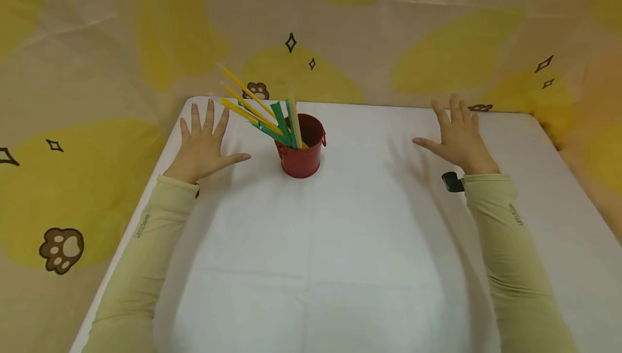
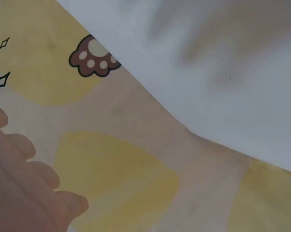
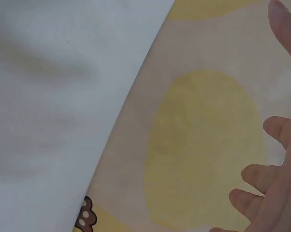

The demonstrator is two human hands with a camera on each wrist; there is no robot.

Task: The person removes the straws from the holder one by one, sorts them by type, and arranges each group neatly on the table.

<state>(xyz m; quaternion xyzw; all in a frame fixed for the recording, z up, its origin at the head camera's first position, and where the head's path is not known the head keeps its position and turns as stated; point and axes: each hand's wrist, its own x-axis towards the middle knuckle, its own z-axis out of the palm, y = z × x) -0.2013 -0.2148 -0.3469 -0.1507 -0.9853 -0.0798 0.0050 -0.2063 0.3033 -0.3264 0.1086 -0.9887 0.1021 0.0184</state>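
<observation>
In the head view a small red bucket [image 1: 301, 164] stands upright near the far side of the white table. Several thin yellow and green strips [image 1: 281, 121] stick out of it, most leaning left; what they are exactly I cannot tell. My left hand [image 1: 200, 148], fingers spread, hovers left of the bucket and holds nothing. Well to the right of the bucket, my right hand [image 1: 459, 140] is likewise spread and holds nothing. Fingers of the left hand [image 2: 27, 188] show at the lower left of its wrist view, those of the right hand [image 3: 276, 193] at the right of its own.
The white table [image 1: 311, 245] has its far edge just behind the bucket. A beige cloth [image 1: 350, 29] with yellow patches and paw prints hangs behind and beside it. A dark band [image 1: 453, 182] sits on the right wrist, by the sleeve [image 1: 505, 256].
</observation>
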